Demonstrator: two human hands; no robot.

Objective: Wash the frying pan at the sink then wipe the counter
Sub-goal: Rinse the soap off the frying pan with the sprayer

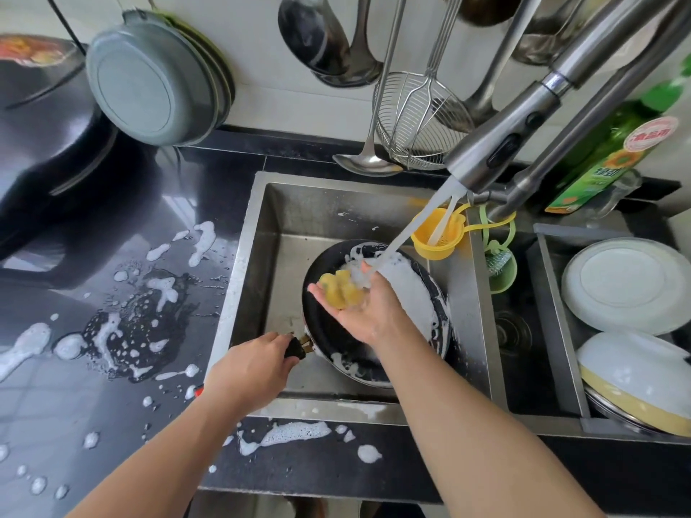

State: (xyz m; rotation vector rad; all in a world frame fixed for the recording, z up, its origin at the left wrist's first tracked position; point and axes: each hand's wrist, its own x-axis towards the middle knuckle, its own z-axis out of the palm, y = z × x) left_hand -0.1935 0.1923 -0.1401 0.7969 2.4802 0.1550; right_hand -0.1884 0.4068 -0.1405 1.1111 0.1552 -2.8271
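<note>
left hand gripping handle of soapy black round frying pan inside steel sink; right hand flat, cradling yellow sponge under faucet stream. risk: slippery handle twisting loose, splashing beyond sink.

A home kitchen: steel sink, ladles hung on the tiled wall, foam-splashed black counter.

Two bare forearms, no sleeves in view. Left hand and right hand without gloves, rings, watch or wristband; short, unpainted nails.
</note>
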